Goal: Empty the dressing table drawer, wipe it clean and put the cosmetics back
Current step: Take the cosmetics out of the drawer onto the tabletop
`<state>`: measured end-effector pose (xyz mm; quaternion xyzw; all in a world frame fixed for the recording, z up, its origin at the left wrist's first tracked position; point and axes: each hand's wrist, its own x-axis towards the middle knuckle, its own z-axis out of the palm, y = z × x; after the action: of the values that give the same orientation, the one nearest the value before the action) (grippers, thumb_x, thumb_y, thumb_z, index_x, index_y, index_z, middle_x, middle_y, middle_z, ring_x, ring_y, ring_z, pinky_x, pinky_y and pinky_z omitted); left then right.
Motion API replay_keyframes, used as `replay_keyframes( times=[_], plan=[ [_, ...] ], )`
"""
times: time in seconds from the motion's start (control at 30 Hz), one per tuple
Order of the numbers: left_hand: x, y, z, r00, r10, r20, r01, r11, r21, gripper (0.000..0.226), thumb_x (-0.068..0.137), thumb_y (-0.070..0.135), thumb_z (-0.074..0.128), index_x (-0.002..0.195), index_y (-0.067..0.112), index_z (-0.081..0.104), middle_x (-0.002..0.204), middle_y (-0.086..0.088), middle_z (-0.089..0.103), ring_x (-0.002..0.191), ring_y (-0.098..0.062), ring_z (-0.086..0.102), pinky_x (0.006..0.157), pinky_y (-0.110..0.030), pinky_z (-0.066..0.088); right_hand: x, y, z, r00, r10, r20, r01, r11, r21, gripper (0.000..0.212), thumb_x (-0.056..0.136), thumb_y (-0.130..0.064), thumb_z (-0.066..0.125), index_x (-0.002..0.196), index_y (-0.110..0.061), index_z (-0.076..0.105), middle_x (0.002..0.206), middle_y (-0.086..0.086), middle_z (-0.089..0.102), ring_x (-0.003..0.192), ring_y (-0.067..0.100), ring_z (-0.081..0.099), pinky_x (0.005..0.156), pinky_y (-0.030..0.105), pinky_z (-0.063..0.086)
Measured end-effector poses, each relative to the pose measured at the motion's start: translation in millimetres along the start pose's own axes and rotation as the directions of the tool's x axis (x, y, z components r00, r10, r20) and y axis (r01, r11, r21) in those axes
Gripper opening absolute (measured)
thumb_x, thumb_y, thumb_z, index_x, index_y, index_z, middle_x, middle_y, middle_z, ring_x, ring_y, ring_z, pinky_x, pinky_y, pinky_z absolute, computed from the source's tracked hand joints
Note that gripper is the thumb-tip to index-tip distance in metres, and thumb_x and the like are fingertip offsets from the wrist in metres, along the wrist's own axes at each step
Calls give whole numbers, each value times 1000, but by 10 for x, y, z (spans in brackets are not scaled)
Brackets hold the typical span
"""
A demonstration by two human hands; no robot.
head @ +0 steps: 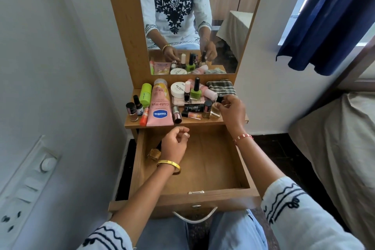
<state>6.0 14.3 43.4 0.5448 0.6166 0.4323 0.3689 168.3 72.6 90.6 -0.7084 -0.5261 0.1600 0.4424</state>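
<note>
Resting beneath right hand (230,110): clear bottle (215,112).

The dressing table shelf (129,123) carries a pink Vaseline tube (160,105). Left of the tube stand a green bottle (146,94) and dark-capped vials; right of it sit a white jar (178,89), green nail polish (196,90) and, farther right, what looks like a folded checked cloth (221,87).

drawer (205,160): matt wood-grain laminate, smooth | drawer handle (194,217): shiny bare metal | tabletop (203,121): same matt wood-look finish | Vaseline tube (160,107): glossy pink plastic | green nail polish bottle (196,92): glossy glass, black cap | checked cloth (222,87): soft woven fabric | mirror (190,16): smooth reflective glass | curtain (328,16): matt blue cloth
</note>
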Motion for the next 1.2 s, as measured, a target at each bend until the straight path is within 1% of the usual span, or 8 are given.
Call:
replay_keyframes(
  times=[0.17, 0.27, 0.4, 0.57, 0.8, 1.0, 1.13, 1.2],
  plan=[
    [-4, -108, -51, 1000, -24, -4, 24, 998, 62, 15, 90, 10, 54, 100, 14, 64, 91, -1, 66, 88, -14, 63, 65, -10, 43, -24, 12, 38, 1000, -27, 1, 27, 1000, -2, 31, 87, -17, 64, 116, -6, 62, 104, 8, 67, 84, 11, 54, 69, 18, 41],
    [-18, -154, -81, 999, -26, -25, 29, 991, 130, 16, 89, 9, 54, 100, 13, 65, 95, -2, 66, 87, -11, 58, 69, -17, 44, -106, 59, 11, 999, -15, -35, 16, 999, 39, 26, 88, -20, 64, 111, -7, 63, 95, 4, 66, 83, 12, 57, 63, 14, 42],
    [-26, -305, -136, 993, -31, -115, 57, 970, 237, 19, 88, 5, 54, 100, 12, 66, 106, -7, 65, 100, -21, 60, 81, -29, 50, -411, 149, -21, 990, 38, -138, -24, 994, 103, 17, 91, -25, 58, 90, -9, 64, 81, 3, 63, 73, 15, 55, 64, 25, 45],
    [30, -364, -173, 986, -148, -74, 165, 870, 465, 34, 91, 7, 49, 124, 7, 54, 127, -15, 52, 116, -31, 53, 95, -37, 46, -783, 212, 192, 979, 102, 174, -111, 993, 45, 18, 92, -23, 57, 77, -13, 59, 65, -4, 55, 56, 8, 47, 54, 20, 39],
    [173, -443, -209, 971, -239, 8, 156, 657, 737, 39, 96, 2, 31, 133, 5, 42, 133, -18, 45, 123, -32, 45, 102, -37, 38, -766, 146, 739, 784, 110, 612, 12, 981, -192, 13, 87, -11, 59, 95, -8, 69, 103, 9, 69, 97, 23, 63, 83, 30, 51],
    [222, -543, -273, 959, -281, 47, 135, 594, 793, 40, 100, 9, 26, 137, 10, 40, 131, -19, 49, 120, -33, 48, 100, -38, 41, -795, 102, 960, 729, 128, 672, 32, 975, -221, 19, 87, -10, 56, 100, -8, 69, 107, 9, 69, 102, 24, 62, 89, 32, 50],
    [224, -528, -279, 957, -283, 56, 157, 673, 723, 29, 93, 11, 46, 120, 7, 56, 120, -17, 59, 114, -33, 55, 96, -38, 45, -826, 129, 974, 737, 144, 661, -27, 982, -185, 20, 87, -12, 57, 104, -7, 68, 108, 10, 68, 102, 24, 62, 85, 29, 49],
    [201, -501, -292, 968, -239, 82, 126, 739, 662, 28, 86, 10, 57, 114, 7, 60, 114, -16, 62, 110, -33, 56, 91, -37, 47, -820, 116, 952, 759, 135, 637, -64, 989, -134, 22, 88, -18, 60, 104, -6, 67, 106, 10, 68, 94, 22, 61, 74, 25, 44]
  ],
)
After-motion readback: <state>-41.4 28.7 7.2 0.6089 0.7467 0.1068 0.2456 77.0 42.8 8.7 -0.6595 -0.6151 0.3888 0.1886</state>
